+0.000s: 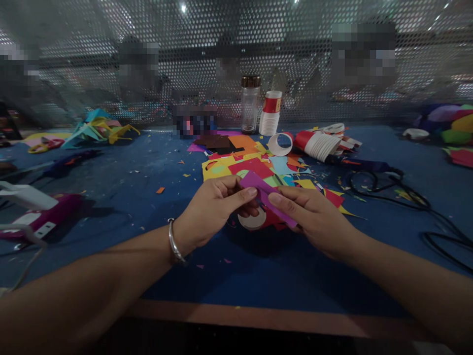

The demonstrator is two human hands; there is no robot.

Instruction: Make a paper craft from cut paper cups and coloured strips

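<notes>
Perforated grey metal sheeting [207, 29] closes off the far side of a blue tabletop [155, 162] strewn with coloured scraps. Near the middle, both hands are closed on a narrow strip of purple paper [263, 190], raised over the near edge of a loose heap of red, yellow and orange paper pieces [254, 168]. The left hand [207, 207] pinches the strip toward its upper end, thumb on top; the right hand [325, 217] grips it farther down, its thumb flat on the paper and its fingers behind. The two thumbs stand apart, with a little purple showing between them.

The strip looks folded lengthwise, though the layers are too blurred to be sure, so this seems to be a folding or creasing step. To do it well, line up the long edges first, hold one end firm, then run the other thumb along the fold with even pressure. A light pinch should do, since thin paper buckles easily. Beneath the hands, a white round piece with red beside it [252, 220], perhaps a paper cup, lies close, so lifting the strip clear of it gives the fingers room
</notes>
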